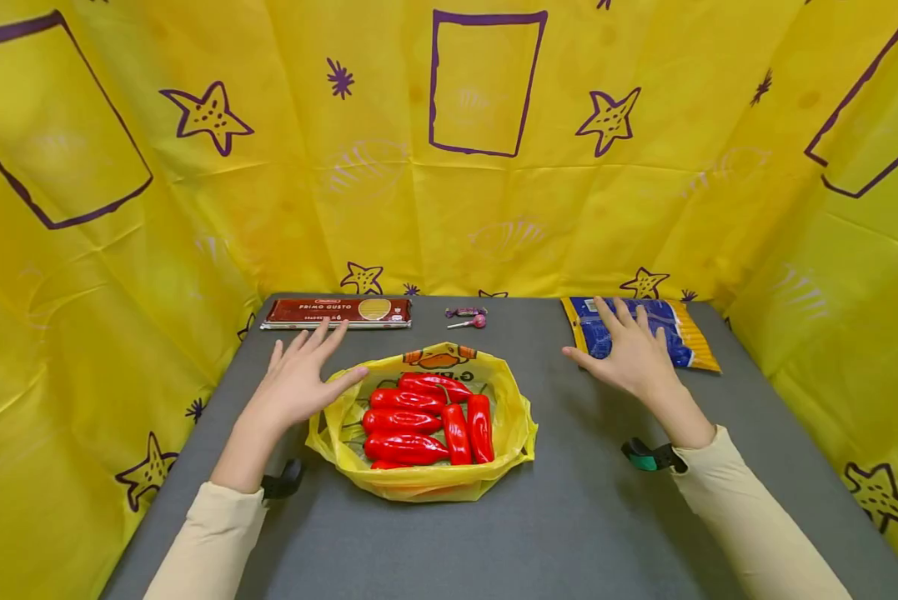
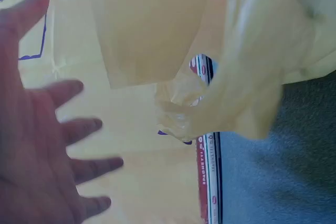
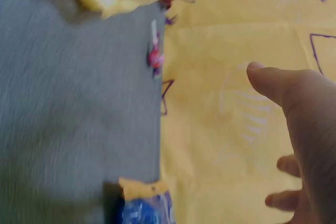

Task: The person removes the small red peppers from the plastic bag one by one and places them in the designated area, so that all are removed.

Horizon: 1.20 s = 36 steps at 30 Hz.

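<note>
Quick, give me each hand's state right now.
Left hand: open, fingers spread, holding nothing.
Right hand: open, fingers spread, holding nothing.

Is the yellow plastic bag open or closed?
Open: the yellow plastic bag has its mouth spread wide, and the red peppers lie visible inside.

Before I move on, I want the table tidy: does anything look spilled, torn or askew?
Nothing stands out. The red peppers all lie inside the open yellow plastic bag, the spaghetti pack lies square along the back edge, and the blue packet lies flat under the right hand.
</note>
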Tool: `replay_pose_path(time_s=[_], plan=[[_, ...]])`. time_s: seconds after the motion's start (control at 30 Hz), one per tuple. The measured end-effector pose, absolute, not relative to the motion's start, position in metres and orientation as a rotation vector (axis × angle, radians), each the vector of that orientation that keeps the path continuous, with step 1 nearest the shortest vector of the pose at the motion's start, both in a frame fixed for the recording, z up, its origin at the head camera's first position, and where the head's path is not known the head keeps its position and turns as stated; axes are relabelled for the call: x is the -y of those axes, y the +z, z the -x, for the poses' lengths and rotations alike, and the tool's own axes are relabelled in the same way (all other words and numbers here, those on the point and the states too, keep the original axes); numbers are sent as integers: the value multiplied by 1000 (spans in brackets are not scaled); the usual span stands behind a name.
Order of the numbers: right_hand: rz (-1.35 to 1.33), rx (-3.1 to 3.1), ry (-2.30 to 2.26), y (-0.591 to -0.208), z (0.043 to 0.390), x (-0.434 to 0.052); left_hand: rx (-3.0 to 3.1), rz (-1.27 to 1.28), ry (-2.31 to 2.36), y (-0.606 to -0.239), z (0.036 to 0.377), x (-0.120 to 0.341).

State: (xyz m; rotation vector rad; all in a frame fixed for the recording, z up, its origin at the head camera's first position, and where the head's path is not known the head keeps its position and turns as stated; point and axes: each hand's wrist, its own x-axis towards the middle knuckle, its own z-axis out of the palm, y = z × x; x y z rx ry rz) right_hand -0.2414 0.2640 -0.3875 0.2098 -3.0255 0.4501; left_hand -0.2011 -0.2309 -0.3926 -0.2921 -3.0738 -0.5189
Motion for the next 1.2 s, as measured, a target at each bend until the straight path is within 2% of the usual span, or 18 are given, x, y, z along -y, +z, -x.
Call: replay_pose_path(time_s=[0.23, 0.43, 0.8, 1.2], plan=[[-418, 2855, 772, -391, 245, -239, 2838, 475, -826, -400, 178, 236], [-564, 2679, 1038, -395, 251, -205, 2726, 541, -904, -415, 159, 231], [-860, 2607, 1327, -395, 256, -142, 2935, 383, -848, -446, 153, 226], [-1137, 2671, 1343, -411, 270, -88, 3036, 334, -889, -466, 149, 223]])
